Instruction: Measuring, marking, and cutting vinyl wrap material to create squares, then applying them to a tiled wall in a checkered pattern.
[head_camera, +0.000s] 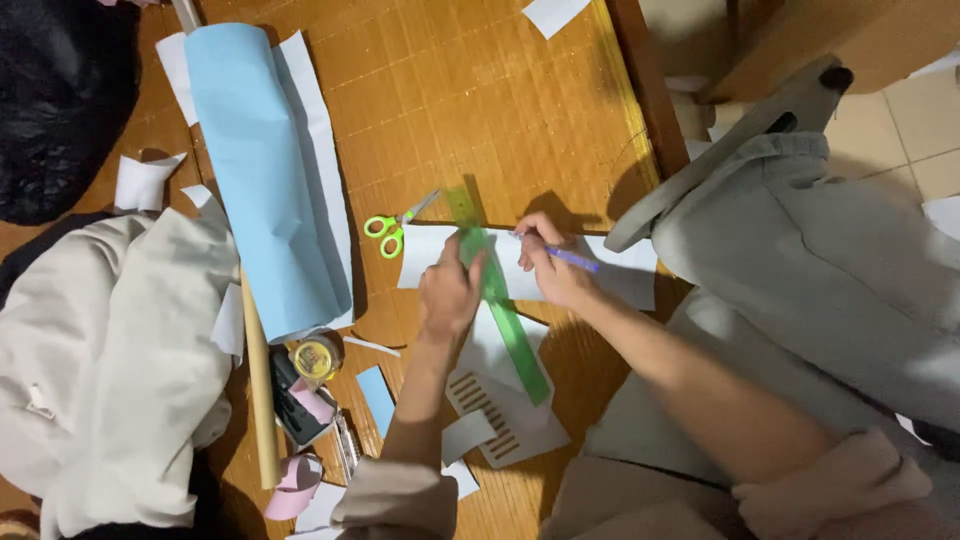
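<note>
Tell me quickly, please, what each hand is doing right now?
Left hand: open, pressing flat on the green ruler.
Right hand: closed on a purple pen over white paper.

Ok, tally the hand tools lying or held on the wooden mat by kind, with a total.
Green translucent plastic ruler, under the left hand: 1
Green-handled scissors: 1
Purple pen, in the right hand: 1
Yellow-labelled tape roll: 1
Total: 4

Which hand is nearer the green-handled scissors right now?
The left hand. It presses on the green ruler, just right of the scissors. The right hand, holding a purple pen, is farther right, beyond the ruler.
</note>
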